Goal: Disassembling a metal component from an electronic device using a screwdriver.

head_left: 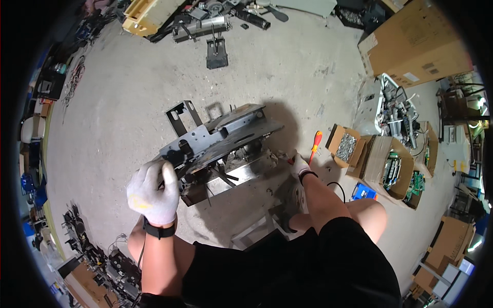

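A dark grey metal machine assembly [226,141] of plates and brackets stands tilted on the floor before me. My left hand [153,192], in a white glove with a yellow stain, is closed around its near left end; the fingertips are partly hidden. Along its lower side runs a shiny metal panel [244,174]. My right hand [299,165], gloved too, is closed by the assembly's right end. A bit of red shows at its fingers, too small to name. Just beyond that hand is a screwdriver [316,143] with a red and yellow handle.
At right stand a small box of screws [345,146], cartons with green circuit boards [393,172], a blue case [363,191] and a large cardboard box [416,43]. Metal parts [203,28] lie at the far side, with a black bracket [217,54] nearer. More dark parts [97,246] lie lower left.
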Demonstrator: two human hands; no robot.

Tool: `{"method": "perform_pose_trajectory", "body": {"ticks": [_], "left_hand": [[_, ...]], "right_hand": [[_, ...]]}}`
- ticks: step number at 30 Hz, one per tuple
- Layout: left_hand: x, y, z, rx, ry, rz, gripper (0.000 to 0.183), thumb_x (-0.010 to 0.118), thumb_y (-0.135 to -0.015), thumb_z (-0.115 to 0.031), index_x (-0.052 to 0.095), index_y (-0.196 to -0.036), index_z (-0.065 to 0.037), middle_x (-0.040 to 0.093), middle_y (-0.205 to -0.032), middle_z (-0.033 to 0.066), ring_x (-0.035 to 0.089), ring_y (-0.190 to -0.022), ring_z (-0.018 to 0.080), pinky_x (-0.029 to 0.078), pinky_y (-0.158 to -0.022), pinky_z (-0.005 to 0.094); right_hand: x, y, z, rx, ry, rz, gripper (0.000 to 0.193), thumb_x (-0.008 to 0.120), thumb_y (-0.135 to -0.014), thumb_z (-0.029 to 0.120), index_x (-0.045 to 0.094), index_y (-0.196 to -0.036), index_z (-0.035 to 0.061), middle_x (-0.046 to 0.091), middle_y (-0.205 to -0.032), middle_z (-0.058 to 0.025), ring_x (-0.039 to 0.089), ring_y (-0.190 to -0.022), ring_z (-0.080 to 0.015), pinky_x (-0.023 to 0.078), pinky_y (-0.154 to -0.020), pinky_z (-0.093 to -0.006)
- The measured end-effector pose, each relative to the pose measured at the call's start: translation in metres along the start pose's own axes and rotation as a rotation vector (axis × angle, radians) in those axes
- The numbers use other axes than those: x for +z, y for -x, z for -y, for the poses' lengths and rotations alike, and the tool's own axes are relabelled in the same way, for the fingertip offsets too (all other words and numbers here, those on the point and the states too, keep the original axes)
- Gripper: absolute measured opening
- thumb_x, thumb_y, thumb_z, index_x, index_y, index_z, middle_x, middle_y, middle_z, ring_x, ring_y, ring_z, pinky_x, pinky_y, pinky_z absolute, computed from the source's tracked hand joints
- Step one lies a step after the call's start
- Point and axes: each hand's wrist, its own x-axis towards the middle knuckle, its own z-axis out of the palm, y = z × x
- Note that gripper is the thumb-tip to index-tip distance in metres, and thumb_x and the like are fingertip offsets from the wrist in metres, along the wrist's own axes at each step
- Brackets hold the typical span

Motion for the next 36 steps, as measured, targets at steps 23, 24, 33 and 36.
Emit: {"method": "perform_pose_trajectory", "body": {"ticks": [23, 24, 33, 36], "left_hand": [[-0.031, 0.019, 0.010, -0.102, -0.043, 0.095, 0.032, 0.059, -0.090, -0.038, 0.071, -0.080, -0.011, 0.068, -0.080, 0.0099, 0.066, -0.080, 0.0322, 0.051, -0.070, 0.0446], [-0.032, 0.020, 0.011, -0.111, -0.045, 0.112, 0.031, 0.059, -0.090, -0.038, 0.072, -0.081, -0.011, 0.069, -0.082, 0.0098, 0.066, -0.081, 0.0318, 0.052, -0.071, 0.0443], [-0.035, 0.019, 0.010, -0.072, -0.058, 0.073, 0.028, 0.061, -0.089, -0.035, 0.074, -0.083, -0.011, 0.070, -0.082, 0.0092, 0.067, -0.081, 0.0301, 0.052, -0.072, 0.0430], [-0.030, 0.021, 0.015, -0.060, -0.067, 0.004, 0.030, 0.062, -0.089, -0.037, 0.071, -0.074, -0.012, 0.067, -0.075, 0.0084, 0.066, -0.074, 0.0295, 0.051, -0.068, 0.0433]], "right_hand": [[-0.172, 0.202, 0.221, -0.262, -1.173, -0.511, 0.035, 0.052, -0.103, 0.037, 0.059, -0.089, 0.0058, 0.051, -0.064, 0.0014, 0.045, -0.053, -0.0075, 0.038, -0.045, -0.0257], [-0.171, 0.205, 0.223, -0.260, -1.142, -0.524, 0.036, 0.053, -0.102, 0.039, 0.061, -0.091, 0.0056, 0.050, -0.063, 0.0020, 0.045, -0.052, -0.0077, 0.037, -0.045, -0.0257], [-0.162, 0.201, 0.214, -0.270, -1.173, -0.464, 0.036, 0.055, -0.102, 0.039, 0.063, -0.096, 0.0046, 0.049, -0.061, 0.0028, 0.045, -0.050, -0.0071, 0.039, -0.046, -0.0257], [-0.160, 0.202, 0.216, -0.223, -1.257, -0.391, 0.039, 0.055, -0.101, 0.040, 0.064, -0.099, 0.0026, 0.052, -0.063, 0.0016, 0.048, -0.052, -0.0075, 0.041, -0.047, -0.0259]]}}
